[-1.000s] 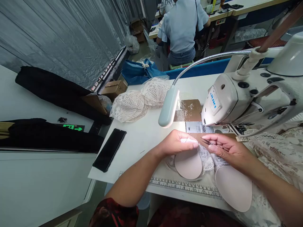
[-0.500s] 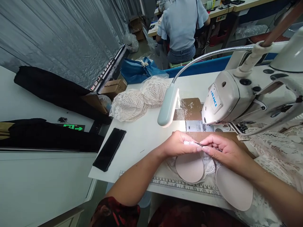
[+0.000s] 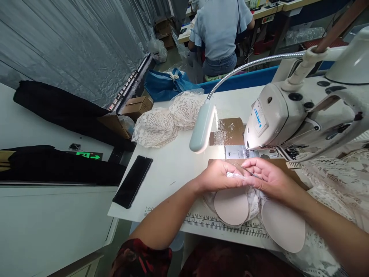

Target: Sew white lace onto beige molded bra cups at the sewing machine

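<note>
My left hand [image 3: 220,176] pinches the edge of white lace fabric [image 3: 253,202] in front of the sewing machine [image 3: 269,115]. My right hand [image 3: 266,175] is closed around a thin dark metal tool [image 3: 251,173], perhaps small snips or tweezers, and its thumb touches the lace beside my left fingertips. Two smooth pale pads hang below the hands: one [image 3: 231,206] under my left hand, the other [image 3: 284,227] under my right wrist. More lace [image 3: 340,184] is heaped to the right of the machine bed.
A black phone [image 3: 133,182] lies at the table's left. Lace cups [image 3: 157,127] sit at the back left beside a blue bag [image 3: 167,84]. The lamp [image 3: 203,127] hangs low over the table [image 3: 170,165]. A person [image 3: 220,34] sits beyond.
The tool has tilted, its tip now pointing up and away from the lace, and my right fingers have lifted slightly. The right pad has shifted a little left. The view has moved slightly.
</note>
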Available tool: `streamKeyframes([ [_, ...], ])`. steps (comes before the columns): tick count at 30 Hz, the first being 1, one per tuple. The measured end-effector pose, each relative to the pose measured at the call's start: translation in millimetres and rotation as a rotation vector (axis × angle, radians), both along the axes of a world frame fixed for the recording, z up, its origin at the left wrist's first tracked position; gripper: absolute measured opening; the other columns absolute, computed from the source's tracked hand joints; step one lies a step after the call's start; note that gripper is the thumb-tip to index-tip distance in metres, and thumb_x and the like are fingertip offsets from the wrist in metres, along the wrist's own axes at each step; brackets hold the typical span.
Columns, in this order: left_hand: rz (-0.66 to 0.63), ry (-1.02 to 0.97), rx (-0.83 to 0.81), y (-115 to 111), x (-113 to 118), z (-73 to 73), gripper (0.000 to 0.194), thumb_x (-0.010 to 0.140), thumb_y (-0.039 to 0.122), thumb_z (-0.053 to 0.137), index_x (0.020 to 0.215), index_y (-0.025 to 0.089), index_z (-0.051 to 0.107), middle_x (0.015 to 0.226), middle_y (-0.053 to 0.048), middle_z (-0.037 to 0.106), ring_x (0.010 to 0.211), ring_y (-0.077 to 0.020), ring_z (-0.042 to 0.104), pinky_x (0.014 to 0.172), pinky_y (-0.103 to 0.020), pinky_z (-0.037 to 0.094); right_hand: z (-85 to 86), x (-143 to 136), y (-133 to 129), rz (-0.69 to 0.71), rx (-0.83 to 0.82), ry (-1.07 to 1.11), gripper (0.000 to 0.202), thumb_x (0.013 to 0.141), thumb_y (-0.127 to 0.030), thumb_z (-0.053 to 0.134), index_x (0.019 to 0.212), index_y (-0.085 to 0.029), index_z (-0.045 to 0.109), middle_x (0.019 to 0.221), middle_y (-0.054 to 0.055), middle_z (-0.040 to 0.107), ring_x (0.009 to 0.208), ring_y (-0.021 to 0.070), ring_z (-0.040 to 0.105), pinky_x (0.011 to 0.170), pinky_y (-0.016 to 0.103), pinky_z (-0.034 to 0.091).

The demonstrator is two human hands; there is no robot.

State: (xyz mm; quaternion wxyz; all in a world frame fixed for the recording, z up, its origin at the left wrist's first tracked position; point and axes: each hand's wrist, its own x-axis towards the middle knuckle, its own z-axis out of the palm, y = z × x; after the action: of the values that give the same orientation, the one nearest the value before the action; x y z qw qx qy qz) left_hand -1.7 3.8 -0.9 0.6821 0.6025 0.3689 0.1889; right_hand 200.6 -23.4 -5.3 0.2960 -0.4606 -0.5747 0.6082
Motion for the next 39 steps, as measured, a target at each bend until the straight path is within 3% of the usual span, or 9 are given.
streamKeyframes([
  [5,-0.042,0.038,-0.021,7.8,-12.2,5.1,0.034,0.076,0.038,0.075,0.098,0.013,0.072,0.091,-0.006,0.070,0.085,-0.0169,0.063,0.073,-0.025,0.049,-0.5,3.0,-2.7,0.007,0.021,-0.138,0.025,0.085,-0.045,0.060,0.081,-0.023,0.048,0.070,-0.003,0.052,0.065,0.0135,0.052,0.057,0.026,0.044],
  [11,0.052,0.289,0.123,34.1,-25.3,13.3,0.026,0.076,0.037,0.070,0.073,0.012,0.062,0.067,0.002,0.054,0.060,-0.0091,0.049,0.054,-0.020,0.036,7.8,20.8,0.7,-0.048,0.243,-0.542,0.020,0.086,-0.041,0.053,0.076,-0.025,0.048,0.067,-0.004,0.058,0.059,0.0152,0.052,0.056,0.028,0.038],
  [14,0.048,0.446,0.324,48.3,-17.8,14.0,0.019,0.079,0.029,0.063,0.070,0.014,0.059,0.062,0.003,0.049,0.058,-0.0097,0.046,0.055,-0.022,0.036,8.8,27.2,4.3,0.026,0.325,-0.631,0.015,0.086,-0.041,0.053,0.086,-0.028,0.061,0.074,-0.002,0.068,0.057,0.0167,0.056,0.053,0.028,0.039],
  [16,0.035,0.579,0.539,52.6,-11.7,16.3,0.012,0.081,0.024,0.059,0.077,0.014,0.064,0.070,0.000,0.056,0.065,-0.0135,0.052,0.061,-0.025,0.041,7.8,29.7,5.6,0.050,0.405,-0.673,0.019,0.086,-0.038,0.053,0.097,-0.030,0.067,0.082,0.000,0.072,0.064,0.0189,0.062,0.056,0.029,0.043],
  [21,0.100,0.660,0.918,30.6,-0.2,24.0,0.028,0.091,0.026,0.051,0.112,0.014,0.064,0.105,-0.011,0.063,0.096,-0.0233,0.060,0.084,-0.036,0.051,5.7,31.8,4.9,0.023,0.454,-0.810,0.028,0.090,-0.037,0.045,0.106,-0.030,0.067,0.088,0.000,0.074,0.069,0.0191,0.066,0.058,0.028,0.045],
  [25,-0.091,0.659,1.002,1.6,13.3,15.4,0.036,0.091,0.036,0.052,0.116,0.012,0.063,0.118,-0.014,0.063,0.105,-0.0271,0.060,0.091,-0.041,0.053,0.9,31.5,5.6,0.029,0.506,-0.872,0.033,0.093,-0.035,0.038,0.107,-0.028,0.067,0.084,0.001,0.074,0.063,0.0199,0.064,0.056,0.030,0.044],
  [28,-0.187,0.710,1.073,-4.1,20.9,5.0,0.044,0.087,0.038,0.058,0.120,0.008,0.062,0.129,-0.017,0.060,0.116,-0.0324,0.056,0.097,-0.047,0.051,-5.5,30.7,6.0,0.064,0.624,-0.887,0.036,0.091,-0.028,0.038,0.113,-0.027,0.066,0.101,0.003,0.074,0.076,0.0217,0.067,0.061,0.031,0.047],
  [31,-0.239,0.708,1.100,3.7,20.2,1.5,0.045,0.089,0.035,0.055,0.125,0.008,0.059,0.134,-0.017,0.057,0.121,-0.0317,0.054,0.101,-0.047,0.049,-8.8,28.7,4.9,0.071,0.672,-0.900,0.041,0.086,-0.023,0.042,0.121,-0.025,0.062,0.115,0.006,0.071,0.089,0.0233,0.067,0.065,0.031,0.048],
  [39,-0.441,0.731,1.137,32.9,12.2,8.3,0.050,0.088,0.032,0.050,0.131,0.008,0.055,0.142,-0.017,0.052,0.127,-0.0320,0.051,0.104,-0.046,0.045,-6.4,21.3,2.1,0.028,0.645,-1.003,0.034,0.086,-0.024,0.046,0.112,-0.024,0.067,0.098,0.007,0.074,0.070,0.0199,0.064,0.055,0.029,0.043],
])
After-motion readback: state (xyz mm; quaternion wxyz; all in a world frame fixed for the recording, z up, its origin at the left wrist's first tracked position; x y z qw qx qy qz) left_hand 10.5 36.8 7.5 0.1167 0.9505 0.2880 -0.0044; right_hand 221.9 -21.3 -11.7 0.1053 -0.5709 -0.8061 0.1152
